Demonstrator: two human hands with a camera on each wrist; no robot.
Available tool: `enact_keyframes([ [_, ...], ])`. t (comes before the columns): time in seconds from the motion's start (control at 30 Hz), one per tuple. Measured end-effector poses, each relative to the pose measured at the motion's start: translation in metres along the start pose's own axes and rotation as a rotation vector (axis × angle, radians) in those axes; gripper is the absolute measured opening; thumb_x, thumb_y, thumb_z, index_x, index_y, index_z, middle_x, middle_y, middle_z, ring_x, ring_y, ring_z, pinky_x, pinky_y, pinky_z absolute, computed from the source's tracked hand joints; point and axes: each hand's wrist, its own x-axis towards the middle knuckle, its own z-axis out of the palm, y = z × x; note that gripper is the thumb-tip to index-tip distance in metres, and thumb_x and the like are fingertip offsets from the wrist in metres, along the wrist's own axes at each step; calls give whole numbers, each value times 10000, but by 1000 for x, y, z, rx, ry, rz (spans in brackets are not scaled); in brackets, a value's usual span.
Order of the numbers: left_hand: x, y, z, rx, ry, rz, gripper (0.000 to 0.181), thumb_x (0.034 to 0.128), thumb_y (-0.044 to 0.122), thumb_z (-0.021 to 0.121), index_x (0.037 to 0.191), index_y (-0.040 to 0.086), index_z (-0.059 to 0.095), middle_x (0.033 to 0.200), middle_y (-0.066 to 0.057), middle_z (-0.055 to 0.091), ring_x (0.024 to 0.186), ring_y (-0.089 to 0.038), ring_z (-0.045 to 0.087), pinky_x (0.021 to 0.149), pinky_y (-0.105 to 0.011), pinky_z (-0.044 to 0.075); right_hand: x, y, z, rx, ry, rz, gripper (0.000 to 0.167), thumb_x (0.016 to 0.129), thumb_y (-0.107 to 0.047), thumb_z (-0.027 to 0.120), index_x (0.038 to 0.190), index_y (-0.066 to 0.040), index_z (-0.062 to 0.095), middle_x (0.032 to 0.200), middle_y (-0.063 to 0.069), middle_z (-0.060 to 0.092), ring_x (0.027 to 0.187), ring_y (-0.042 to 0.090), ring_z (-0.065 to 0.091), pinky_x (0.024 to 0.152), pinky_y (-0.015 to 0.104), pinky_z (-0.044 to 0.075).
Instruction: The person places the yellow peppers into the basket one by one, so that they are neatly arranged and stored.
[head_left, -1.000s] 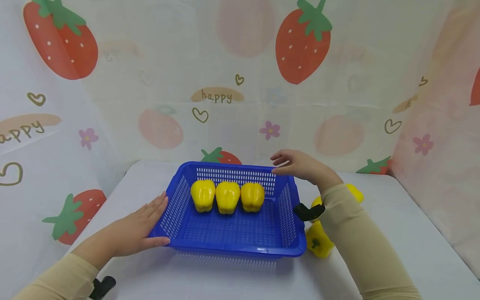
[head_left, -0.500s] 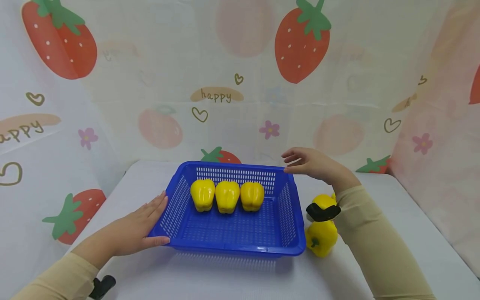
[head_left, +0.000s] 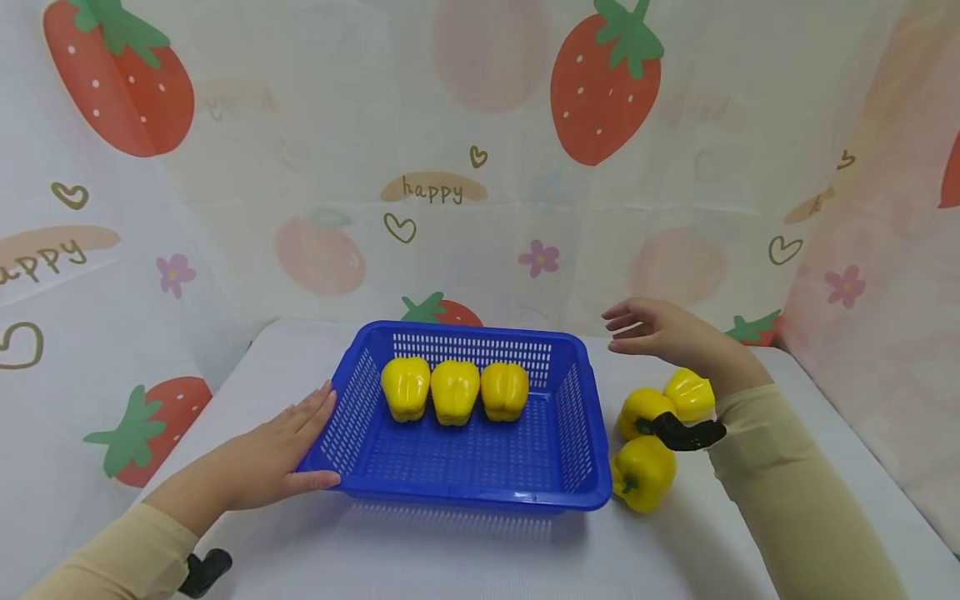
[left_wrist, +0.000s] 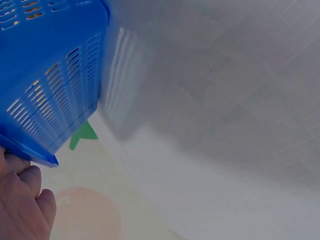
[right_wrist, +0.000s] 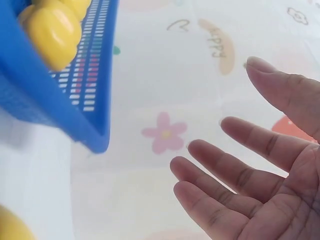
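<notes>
A blue perforated basket [head_left: 480, 497] stands on the table, three yellow peppers in a row inside, among them the middle pepper [head_left: 455, 392]. The left hand [head_left: 270, 458] rests with fairly straight fingers on the basket's left rim; the left wrist view shows that hand [left_wrist: 22, 195] at the blue rim [left_wrist: 30, 152]. Raised beyond the basket's back right corner, the right hand [head_left: 675, 337] holds nothing, its fingers loosely bent. In the right wrist view the right hand [right_wrist: 260, 185] is spread, apart from the basket [right_wrist: 95, 120].
Right of the basket lie three more yellow peppers: a front one [head_left: 647, 475], a middle one [head_left: 643, 410] and a back one [head_left: 690, 395] near the right wrist. A black strap [head_left: 688, 434] is on that wrist. Patterned cloth [head_left: 480, 250] hangs behind the table.
The right hand has moved rightward, from above the basket's back right corner to outside it, uncovering the peppers on the right. The left hand and the basket stay in place.
</notes>
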Motion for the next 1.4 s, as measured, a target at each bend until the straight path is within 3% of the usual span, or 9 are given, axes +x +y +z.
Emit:
enact_keyframes([
  [0.67,0,1,0,-14,6,-2,1042,768,755,367,1465,34,82,1529,-141,58,1387,-315,116,1073,-509,197,-40,42,10,9,-72,108,530,831,-394,642,1258,-116,495,1254,126,531,1148,302,513,945,450,430],
  [1.1,-1,1,0,-21,4,-11,1045,764,754,376,1466,39,78,1530,-138,59,1386,-317,118,1071,-513,199,-58,59,25,35,-94,147,510,825,-322,668,1241,-70,512,1204,150,552,1097,303,537,902,465,457],
  [1.4,-1,1,1,-15,8,-11,1043,766,753,373,1467,42,72,1528,-144,61,1384,-320,126,1071,-508,203,-66,72,37,119,-115,137,454,829,-235,674,1202,-24,523,1212,187,529,1104,343,529,887,409,480],
])
